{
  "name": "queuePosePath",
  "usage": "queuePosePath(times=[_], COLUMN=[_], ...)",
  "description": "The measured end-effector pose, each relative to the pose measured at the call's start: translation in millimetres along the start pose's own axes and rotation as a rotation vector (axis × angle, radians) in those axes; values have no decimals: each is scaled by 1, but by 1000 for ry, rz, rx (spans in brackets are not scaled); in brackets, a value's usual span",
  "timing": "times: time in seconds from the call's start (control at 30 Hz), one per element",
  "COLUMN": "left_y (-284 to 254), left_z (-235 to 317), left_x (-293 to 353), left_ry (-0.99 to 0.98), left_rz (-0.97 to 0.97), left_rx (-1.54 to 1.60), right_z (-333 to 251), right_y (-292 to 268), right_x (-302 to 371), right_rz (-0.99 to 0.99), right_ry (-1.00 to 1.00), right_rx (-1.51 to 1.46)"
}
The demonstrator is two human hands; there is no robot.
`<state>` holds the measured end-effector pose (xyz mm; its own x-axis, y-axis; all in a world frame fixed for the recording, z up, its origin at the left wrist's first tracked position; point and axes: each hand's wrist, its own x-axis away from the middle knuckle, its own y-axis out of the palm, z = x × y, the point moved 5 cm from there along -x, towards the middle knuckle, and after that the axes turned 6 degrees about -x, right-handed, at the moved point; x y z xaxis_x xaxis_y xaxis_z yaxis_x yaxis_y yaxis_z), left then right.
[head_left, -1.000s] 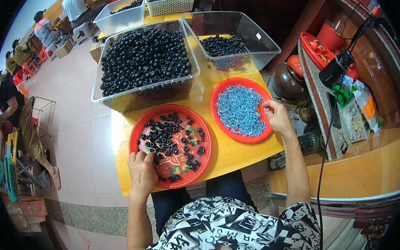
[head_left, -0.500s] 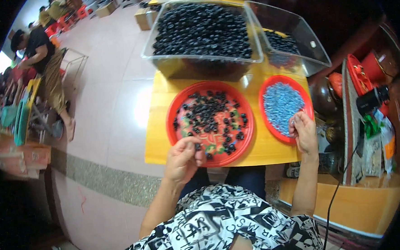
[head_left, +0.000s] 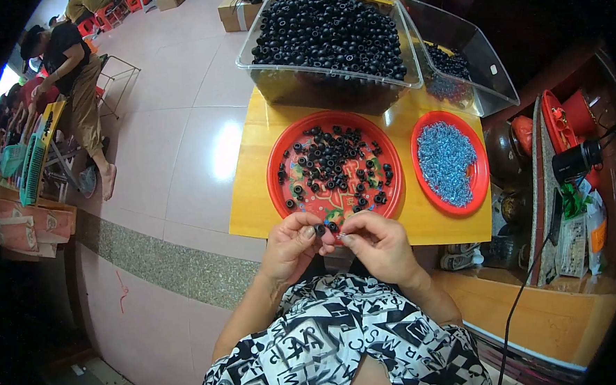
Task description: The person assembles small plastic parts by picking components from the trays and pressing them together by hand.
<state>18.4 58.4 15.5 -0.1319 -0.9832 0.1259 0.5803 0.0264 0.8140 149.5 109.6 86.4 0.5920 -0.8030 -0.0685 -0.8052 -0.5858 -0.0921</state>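
Observation:
My left hand (head_left: 290, 248) pinches a small black round part (head_left: 319, 230) between thumb and fingers, just over the near edge of a red round tray (head_left: 276, 201). Fingertips nearly meeting it, my right hand (head_left: 380, 248) is closed on a tiny silvery metal piece (head_left: 342, 237). A second black part (head_left: 333, 227) shows between the two hands; whether it is held or lies on the tray, I cannot tell. Many loose black parts (head_left: 330, 153) are spread over the tray. To its right, a smaller red tray (head_left: 484, 166) carries a heap of small shiny metal pieces (head_left: 448, 161).
Behind the trays, a clear plastic bin (head_left: 330, 76) is heaped with black parts. A second clear bin (head_left: 497, 88) holds fewer. Both stand on a yellow tabletop (head_left: 250, 209). A cluttered shelf (head_left: 537, 306) borders the right side. A person (head_left: 72, 72) stands bent over at the far left.
My right hand has left the metal pieces' tray and moved left and nearer, meeting my left hand. My left hand has shifted slightly right, still with a black part. The whole view has shifted slightly.

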Motion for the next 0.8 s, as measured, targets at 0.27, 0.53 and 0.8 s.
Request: queuePosePath(times=[0.27, 0.53, 0.8], left_y=[2, 11, -1], left_z=[3, 7, -5], left_x=[12, 22, 28], left_ry=[143, 163, 72], left_rz=[44, 19, 49], left_rx=[-419, -833, -575], right_z=[-8, 26, 34], right_y=[17, 12, 13], right_x=[-6, -5, -7], right_rz=[-50, -222, -290], right_ry=[-160, 180, 284], right_rx=[269, -44, 23])
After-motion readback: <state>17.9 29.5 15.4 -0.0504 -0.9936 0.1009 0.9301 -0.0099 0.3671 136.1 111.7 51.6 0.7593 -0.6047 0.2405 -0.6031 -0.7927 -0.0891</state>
